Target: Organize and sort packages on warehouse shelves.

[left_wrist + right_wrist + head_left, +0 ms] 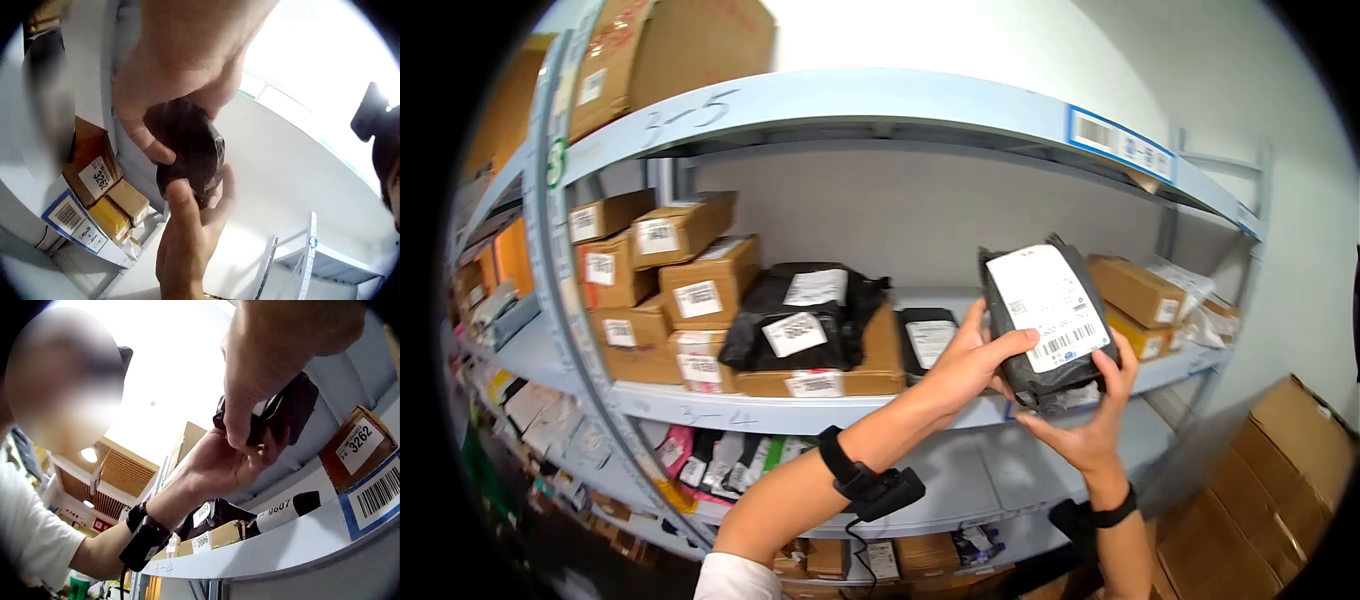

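Observation:
A black plastic-wrapped parcel (1022, 372) with a large white shipping label (1048, 300) is held between both hands in front of the shelf, label facing the head camera. My left hand (968, 368) grips its left side, thumb lying over the label's lower edge. On the lower right, my right hand (1095, 425) grips the parcel with fingers over its right edge and thumb near the bottom. From below, the left wrist view shows the parcel's dark underside (187, 140), fingers of both hands around it. The right wrist view has the parcel (297, 412) partly hidden by the right hand.
Labelled brown boxes (697, 300) are stacked at the shelf's left, beside a black bag (830, 335) lying on a flat carton (880, 355). A black packet (928, 335) lies mid-shelf; more boxes (1135, 290) stand right. The upper shelf beam (880, 95) crosses above; folded cardboard (1250, 480) leans lower right.

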Demonstrator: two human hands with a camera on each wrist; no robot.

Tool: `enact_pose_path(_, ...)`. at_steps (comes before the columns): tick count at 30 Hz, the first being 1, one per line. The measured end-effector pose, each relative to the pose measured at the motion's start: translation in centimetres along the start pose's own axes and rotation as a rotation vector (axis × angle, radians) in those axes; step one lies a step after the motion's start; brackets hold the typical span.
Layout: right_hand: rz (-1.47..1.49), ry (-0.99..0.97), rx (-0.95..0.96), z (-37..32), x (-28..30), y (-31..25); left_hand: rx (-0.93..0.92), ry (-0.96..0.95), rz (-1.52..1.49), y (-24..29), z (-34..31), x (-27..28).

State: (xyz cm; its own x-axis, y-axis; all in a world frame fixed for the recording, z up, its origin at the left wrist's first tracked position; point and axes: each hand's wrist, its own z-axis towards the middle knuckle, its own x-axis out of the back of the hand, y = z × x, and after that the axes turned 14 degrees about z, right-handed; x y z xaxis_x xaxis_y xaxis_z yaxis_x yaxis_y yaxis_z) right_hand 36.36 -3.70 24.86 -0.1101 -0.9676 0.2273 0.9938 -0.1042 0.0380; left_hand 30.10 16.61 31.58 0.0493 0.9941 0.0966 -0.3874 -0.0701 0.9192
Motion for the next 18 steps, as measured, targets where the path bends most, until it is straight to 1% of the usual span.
enact_pose_path(3, -0.104, -0.064, 0.091, 0.5, -0.2, 0.2, -0.002, 0.047, 0.044, 0.3, -1.1, 2.0)
enact_pose_path(4, -0.103, -0.06, 0.121, 0.6, -0.2, 0.4, 0.002, 0.0, 0.053, 0.9, -1.8, 2.6)
enact_pose_path(6, -0.137, -0.055, 0.189, 1.5, -0.7, 0.0, -0.039, 0.016, 0.049, 1.6, -2.8, 3.2)
enact_pose_path(9, -0.072, -0.043, 0.337, 4.5, -1.9, -1.1, -0.053, 0.028, 0.072, 3.0, -4.3, 4.4)
enact_pose_path(13, -0.071, -0.06, 0.358, 7.7, -3.6, -2.7, -0.065, 0.015, 0.195, 5.3, -6.1, 6.9)
enact_pose_path(15, 0.005, -0.064, 0.367, 9.2, -4.5, -3.3, -0.067, 0.071, 0.269, 5.8, -7.0, 8.8)
enact_pose_path(17, 0.057, -0.022, 0.362, 10.3, -5.5, -3.3, -0.273, 0.342, 0.711, 6.4, -8.7, 10.7)
enact_pose_path(18, 0.065, -0.003, 0.37, 10.8, -5.9, -3.4, -0.406, 0.508, 0.999, 7.2, -9.9, 11.8)
